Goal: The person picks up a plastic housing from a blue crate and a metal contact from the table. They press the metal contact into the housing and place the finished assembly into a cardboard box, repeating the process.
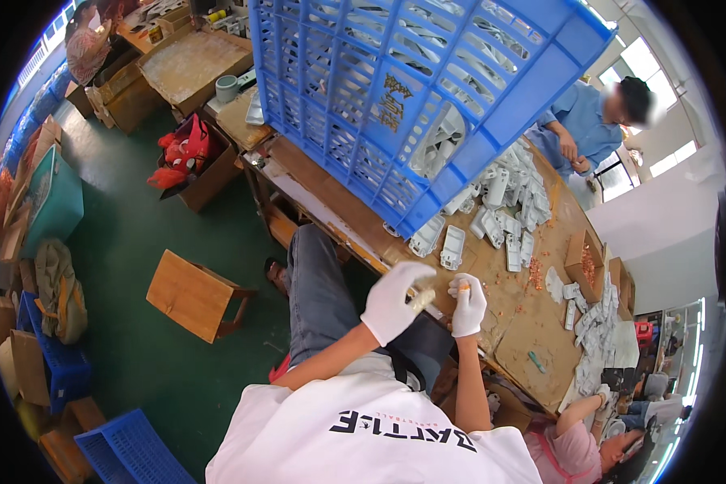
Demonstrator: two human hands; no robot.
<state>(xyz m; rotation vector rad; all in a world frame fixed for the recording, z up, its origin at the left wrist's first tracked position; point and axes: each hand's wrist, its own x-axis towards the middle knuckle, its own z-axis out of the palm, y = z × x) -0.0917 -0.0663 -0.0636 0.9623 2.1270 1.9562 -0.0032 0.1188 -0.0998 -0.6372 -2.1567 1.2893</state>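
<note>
My left hand (397, 302), in a white glove, is at the table's front edge. Its fingers curve with a gap to the thumb, and a yellowish, shiny patch, slightly blurred, shows at the thumb. Close by on the right, my right hand (469, 308), also gloved in white, has its fingers pinched on a small copper-coloured piece (464, 286). Just beyond the hands, white plastic housings (452, 247) lie on the table, with a larger heap (518, 194) behind them. Small copper-coloured pieces (536, 274) are scattered to the right.
A tall blue crate (395, 105) full of white parts stands on the brown table (492, 323). Further right are a cardboard box (577, 262) of copper-coloured pieces and a green tool (536, 361). People sit opposite and at the right. A wooden stool (189, 294) stands on the floor at left.
</note>
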